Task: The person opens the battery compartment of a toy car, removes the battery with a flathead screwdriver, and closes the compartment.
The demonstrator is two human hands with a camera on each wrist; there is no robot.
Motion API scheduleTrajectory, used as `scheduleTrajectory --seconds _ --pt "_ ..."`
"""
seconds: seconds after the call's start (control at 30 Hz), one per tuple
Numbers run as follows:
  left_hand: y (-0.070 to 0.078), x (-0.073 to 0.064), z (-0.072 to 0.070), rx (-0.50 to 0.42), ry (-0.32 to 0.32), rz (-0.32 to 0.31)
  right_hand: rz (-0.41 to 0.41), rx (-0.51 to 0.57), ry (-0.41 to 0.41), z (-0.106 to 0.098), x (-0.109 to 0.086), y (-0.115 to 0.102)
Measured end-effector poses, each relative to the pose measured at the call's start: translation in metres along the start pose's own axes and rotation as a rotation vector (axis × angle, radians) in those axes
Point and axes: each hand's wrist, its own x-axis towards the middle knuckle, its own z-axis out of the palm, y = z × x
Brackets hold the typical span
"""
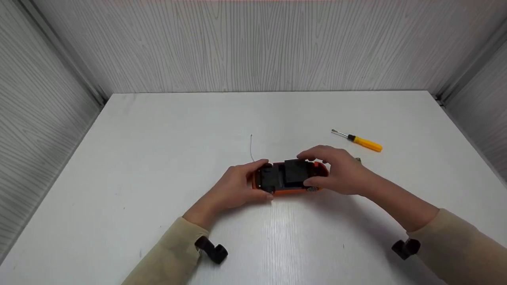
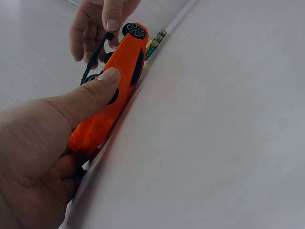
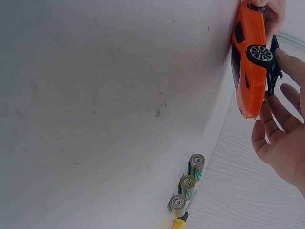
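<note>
An orange toy car (image 1: 291, 192) lies upside down on the white table, its black underside facing up. My left hand (image 1: 239, 184) grips the car's left end, thumb along the near side and fingers at the far side. A black rectangular cover (image 1: 296, 172) stands tilted above the underside, its flat face hiding the part beneath. My right hand (image 1: 336, 170) pinches this cover between thumb and fingers. Edge-on in the left wrist view, the cover (image 2: 96, 58) slants up from the car toward the right thumb. Small clips show along its edge in the right wrist view.
A screwdriver (image 1: 366, 143) with a yellow handle lies to the back right. Three green and gold batteries (image 3: 188, 187) lie side by side near it, mostly hidden behind my right hand in the head view. A thin wire (image 1: 250, 146) sticks out past the car's far side.
</note>
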Motion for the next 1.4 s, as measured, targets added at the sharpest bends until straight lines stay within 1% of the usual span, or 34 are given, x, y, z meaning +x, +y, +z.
scheduleTrajectory --seconds 0.17,0.23,0.4,0.57,0.77,1.0,1.2,1.4 --pt "0.001 -0.001 -0.001 -0.019 0.005 -0.003 0.023 -0.002 -0.010 0.002 0.001 -0.004" --pt "0.001 -0.001 -0.001 -0.017 0.006 -0.004 0.040 -0.008 -0.018 0.002 0.001 -0.005" --pt "0.001 -0.001 -0.001 -0.008 0.011 0.002 0.054 -0.022 -0.031 0.004 0.002 -0.006" --pt "0.000 -0.001 -0.001 -0.005 0.013 0.014 0.033 -0.034 -0.030 0.006 0.003 -0.005" --pt "0.000 -0.001 0.000 -0.004 0.009 0.008 0.013 -0.033 -0.029 0.009 0.003 -0.004" --pt "0.000 -0.001 0.000 -0.004 0.007 0.011 -0.022 -0.008 -0.018 0.011 0.006 -0.003" --pt "0.000 -0.001 0.000 -0.009 0.000 0.010 -0.031 0.007 -0.007 0.013 0.007 -0.002" --pt "0.000 -0.001 -0.001 -0.004 -0.001 0.001 -0.008 0.003 -0.010 0.014 0.008 -0.003"
